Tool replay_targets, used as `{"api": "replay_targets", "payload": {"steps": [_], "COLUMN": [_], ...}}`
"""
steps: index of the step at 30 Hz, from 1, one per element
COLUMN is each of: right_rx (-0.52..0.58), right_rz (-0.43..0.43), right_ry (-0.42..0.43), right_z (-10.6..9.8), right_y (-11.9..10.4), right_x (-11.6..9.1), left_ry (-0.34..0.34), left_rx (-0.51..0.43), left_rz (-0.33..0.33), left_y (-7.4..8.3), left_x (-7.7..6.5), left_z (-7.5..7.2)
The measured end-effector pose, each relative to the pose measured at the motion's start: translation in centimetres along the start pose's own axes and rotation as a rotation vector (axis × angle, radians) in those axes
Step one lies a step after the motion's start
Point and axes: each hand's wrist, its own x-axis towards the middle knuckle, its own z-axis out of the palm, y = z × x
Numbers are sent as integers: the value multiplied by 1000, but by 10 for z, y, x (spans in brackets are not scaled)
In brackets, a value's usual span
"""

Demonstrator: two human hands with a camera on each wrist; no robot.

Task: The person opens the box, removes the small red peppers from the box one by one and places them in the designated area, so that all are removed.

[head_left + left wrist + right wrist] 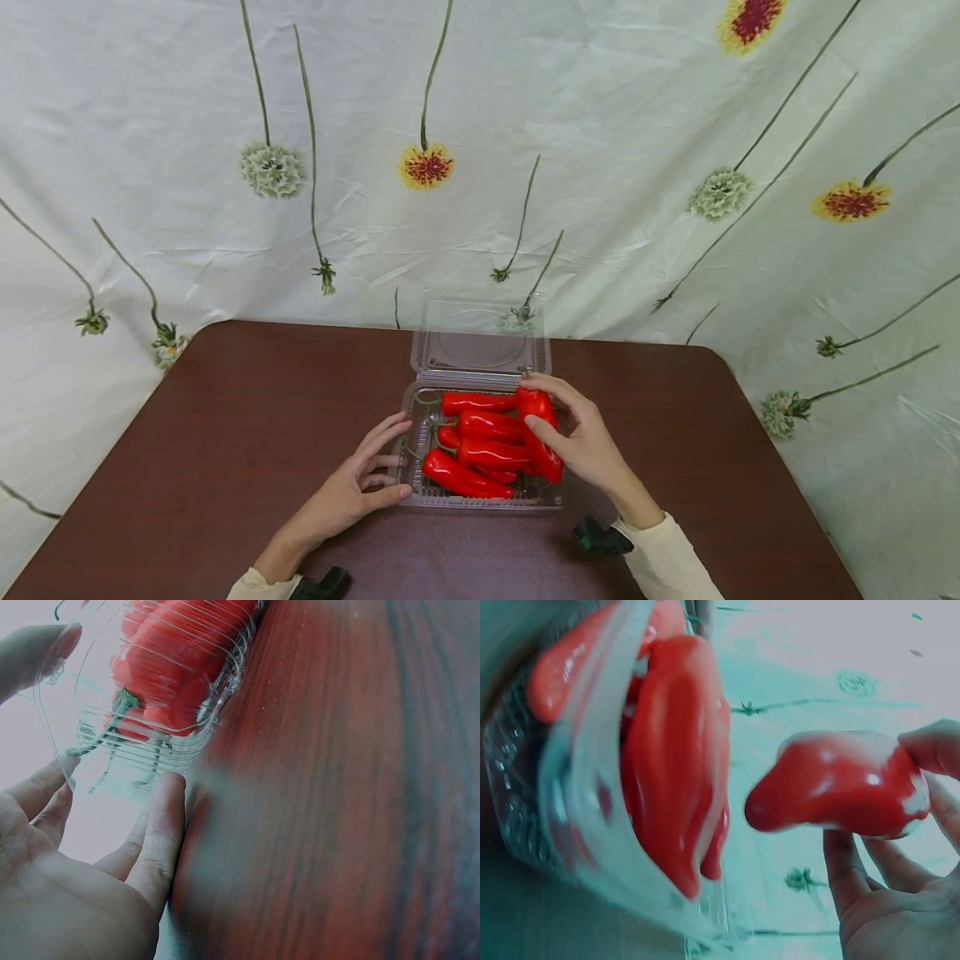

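the right hand (588,437) pinches a smooth pepper (840,784) over the 3 o'clock end of the box (480,503), best gripped lightly but surely, while the left hand (347,492), spread wide at 9 o'clock, probably touches it and should steady it.

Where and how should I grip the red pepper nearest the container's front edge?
Best, I think, from above, across its thicker left half. The front pepper lies with its upper side uncovered and narrows toward the right, while the walls of the clear container would likely crowd a sideways approach.
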Motion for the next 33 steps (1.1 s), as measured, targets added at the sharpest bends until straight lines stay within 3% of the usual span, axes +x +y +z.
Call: {"api": "replay_targets", "payload": {"steps": [8, 17, 23, 33], "right_rx": [27, 10, 19, -76], "right_rz": [68, 127, 218, 319], "right_ry": [15, 154, 217, 163], "right_z": [-22, -42, -50, -62], "right_y": [13, 35, 50, 68], "right_x": [0, 2, -3, -9], "left_ry": [1, 1, 1, 10], "left_rx": [2, 0, 0, 23], "left_rz": [-1, 11, 17, 44], "left_y": [0, 0, -1, -1], "left_x": [1, 2, 2, -2], "left_z": [0, 0, 1, 1]}}
